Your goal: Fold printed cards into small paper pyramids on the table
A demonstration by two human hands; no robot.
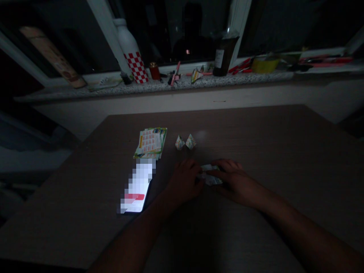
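A small piece of printed paper [212,178], partly folded and light in colour, lies low at the table between my two hands. My left hand [185,179] has its fingers bent and closed on the paper's left edge. From the other side, my right hand [234,179] grips the paper, its index finger reaching across the top. Fingers and dim light hide much of the paper's shape. Just beyond my left hand stand two small folded paper pieces, the left one [179,143] and the right one [190,142], both pointed and printed.
Left of my hands lies a lit phone [138,185], its screen blurred out. Behind it is a stack of printed leaflets [150,142] on the wooden table [256,132]. The stone windowsill [167,88] holds a checkered bottle [133,57], a dark bag [222,57] and several small items.
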